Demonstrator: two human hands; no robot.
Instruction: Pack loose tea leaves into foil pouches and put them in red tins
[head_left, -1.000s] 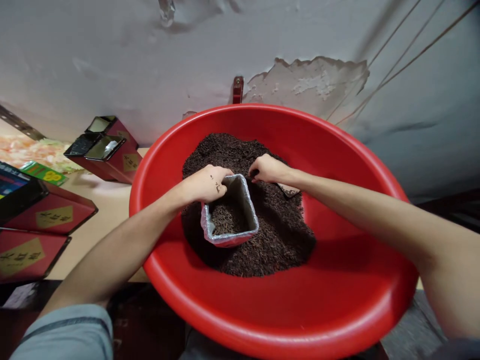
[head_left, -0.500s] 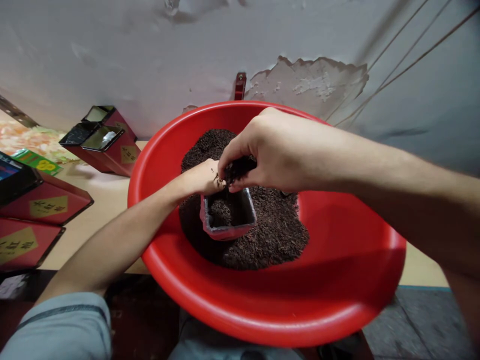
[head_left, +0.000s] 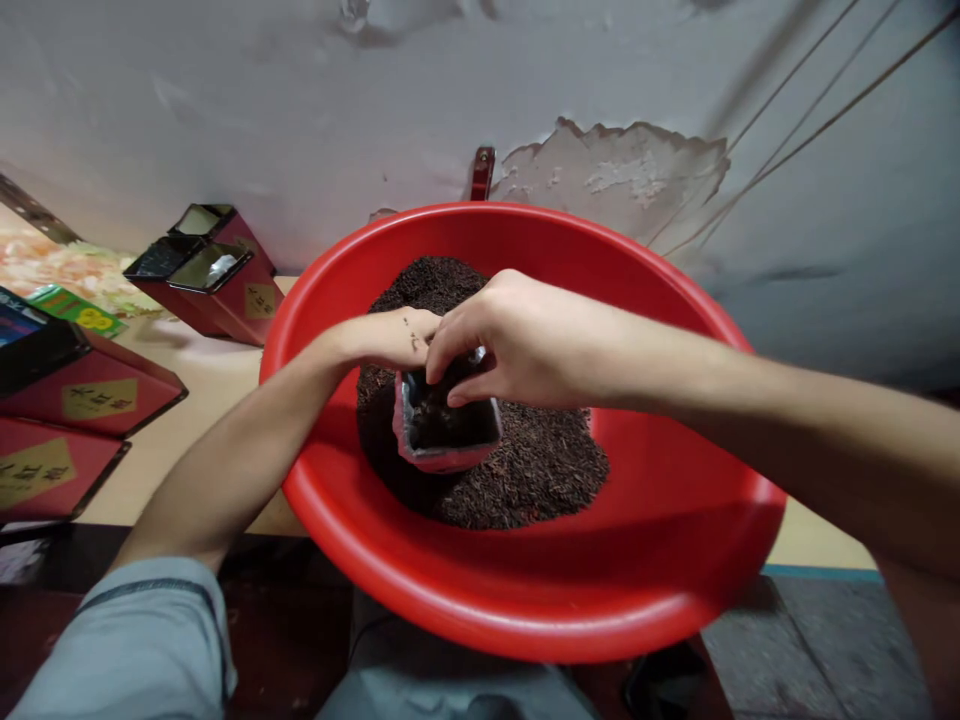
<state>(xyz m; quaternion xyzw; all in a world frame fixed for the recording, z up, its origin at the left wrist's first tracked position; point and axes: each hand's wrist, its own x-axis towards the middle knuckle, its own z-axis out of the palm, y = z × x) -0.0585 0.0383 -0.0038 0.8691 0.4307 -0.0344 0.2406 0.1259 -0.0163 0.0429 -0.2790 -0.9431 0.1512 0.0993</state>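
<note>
A big red basin (head_left: 675, 560) holds a heap of dark loose tea leaves (head_left: 547, 470). Standing in the heap is a small foil-lined red bag (head_left: 446, 440), open at the top and partly filled with leaves. My left hand (head_left: 390, 338) grips the bag's far left rim, fingers closed on it. My right hand (head_left: 510, 340) hovers over the bag's mouth with fingers pinched round a clump of tea leaves, covering the bag's back edge.
Red tea boxes (head_left: 217, 290) with open tops stand at the left by the wall, and more red boxes (head_left: 82, 400) lie on the pale table at the far left. A peeling grey wall (head_left: 615, 170) rises right behind the basin.
My right hand left the heap, rose with a pinch of leaves, and has come down over the bag's mouth. My left hand stays on the bag's rim.
</note>
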